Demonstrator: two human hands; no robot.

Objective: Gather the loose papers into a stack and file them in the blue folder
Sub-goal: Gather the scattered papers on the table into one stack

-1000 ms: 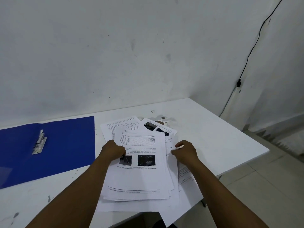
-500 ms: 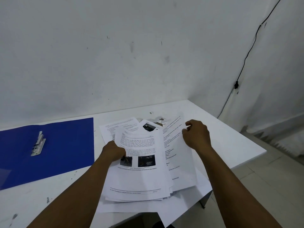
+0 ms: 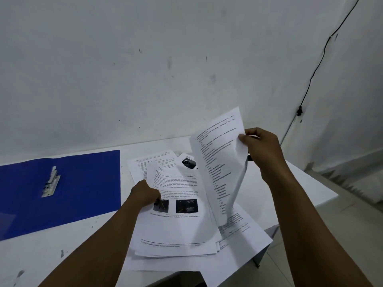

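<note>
I'm mid-gather: my right hand [image 3: 263, 150] pinches one sheet [image 3: 221, 162] by its far edge, raised off the desk [image 3: 300, 183]. My left hand's [image 3: 145, 193] grip curls on the pile [image 3: 178, 224]. Next I should lay it squarely on top. The blue folder [image 3: 83, 183] lies open, far left. Half a second ago the sheet was barely lifted.

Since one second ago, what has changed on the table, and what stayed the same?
The right hand pinched a sheet and lifted it up off the pile. The left hand still holds the pile; the blue folder lies open as before.
</note>
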